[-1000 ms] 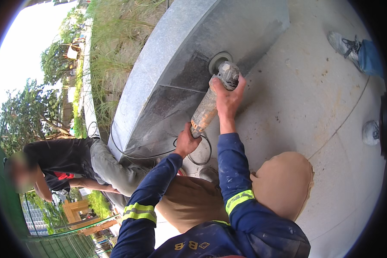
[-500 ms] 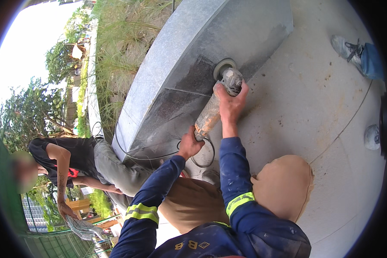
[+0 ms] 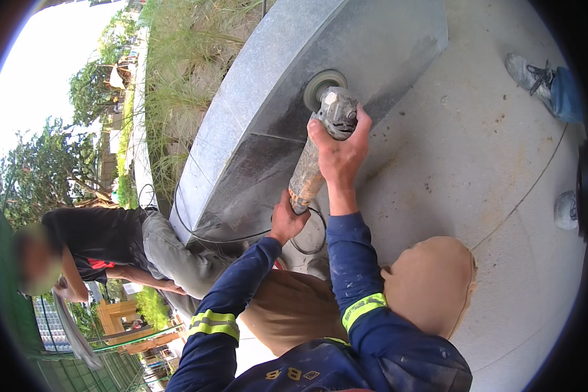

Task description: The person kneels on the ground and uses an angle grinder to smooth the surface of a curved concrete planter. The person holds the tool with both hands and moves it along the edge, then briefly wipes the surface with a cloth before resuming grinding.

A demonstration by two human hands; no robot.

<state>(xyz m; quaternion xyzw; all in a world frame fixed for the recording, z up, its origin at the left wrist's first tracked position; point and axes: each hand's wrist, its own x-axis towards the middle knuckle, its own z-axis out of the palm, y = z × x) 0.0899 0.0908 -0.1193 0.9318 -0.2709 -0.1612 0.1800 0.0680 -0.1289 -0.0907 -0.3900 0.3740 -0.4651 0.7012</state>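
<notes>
Grinder [image 3: 309, 164] partly hidden by hands [image 3: 341, 157].

I see an outdoor place, under bright open sky [image 3: 19, 85] and with trees [image 3: 39, 170]. From the grey paved ground [image 3: 464, 170] rises a low grey wall [image 3: 242, 85], and tall grass [image 3: 183, 98] grows behind its far top edge. The dusty grinder [image 3: 307, 173] and the blue sleeves [image 3: 353, 255] with reflective bands [image 3: 364, 308] show me that it is also a work site.
</notes>
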